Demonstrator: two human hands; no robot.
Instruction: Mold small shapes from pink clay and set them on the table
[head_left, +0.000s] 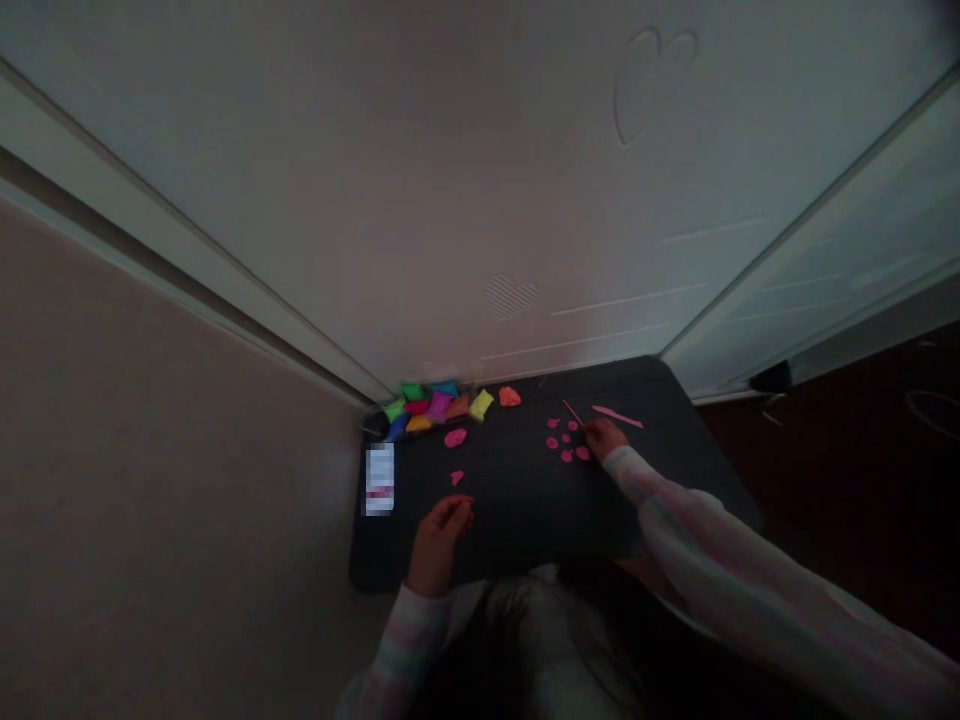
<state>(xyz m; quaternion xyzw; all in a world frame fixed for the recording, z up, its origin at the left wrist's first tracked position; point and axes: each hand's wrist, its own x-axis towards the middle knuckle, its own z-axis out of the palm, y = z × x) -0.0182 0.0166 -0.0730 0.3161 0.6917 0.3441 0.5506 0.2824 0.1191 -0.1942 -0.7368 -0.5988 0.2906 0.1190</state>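
Note:
My right hand [604, 437] reaches over the dark table [517, 500], fingers closed on a thin orange stick [574, 412] whose tip points among several small pink clay pieces [567, 440]. Near the table's front left, my left hand [442, 530] rests with its fingers curled and pinched together on a small bit of pink clay. A small pink clay scrap [457, 478] lies just beyond it, and a larger pink clay lump [455, 437] sits farther back.
A pile of coloured clay packets [431, 405] sits at the table's back left, with an orange clay lump [509, 397] beside it. A pink flat tool [619, 416] lies at the back right. A blurred white card [379, 479] lies on the left edge. A white door stands behind.

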